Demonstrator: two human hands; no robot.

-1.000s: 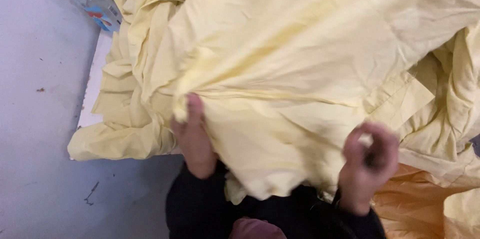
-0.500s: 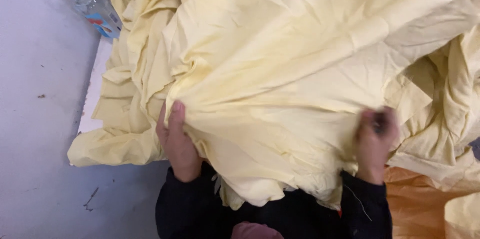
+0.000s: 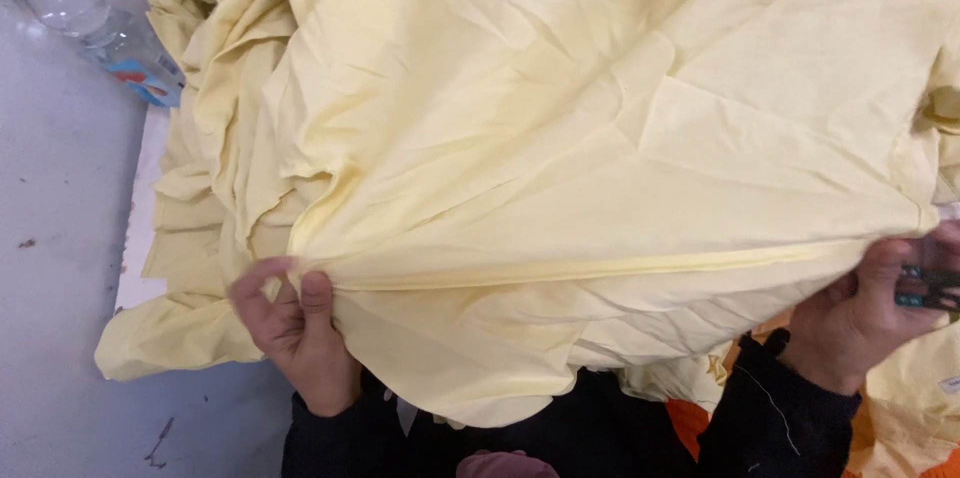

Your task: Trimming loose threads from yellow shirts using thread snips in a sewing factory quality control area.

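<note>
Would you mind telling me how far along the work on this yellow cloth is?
Done: one pale yellow cloth piece is pulled up off the pile, its seam stretched in a line between both hands. In hand: the left hand pinches one seam end; the right hand grips the other beside a small dark tool. Left: the crumpled yellow heap behind lies unsorted.

Matt, creased yellow cloth (image 3: 560,138); clear glossy plastic bottle (image 3: 80,18).

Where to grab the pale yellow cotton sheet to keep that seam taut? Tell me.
Pinch the pale yellow cotton sheet at the folded seam's two ends, from below, where the left hand and right hand have it: the seam runs straight between them.
</note>
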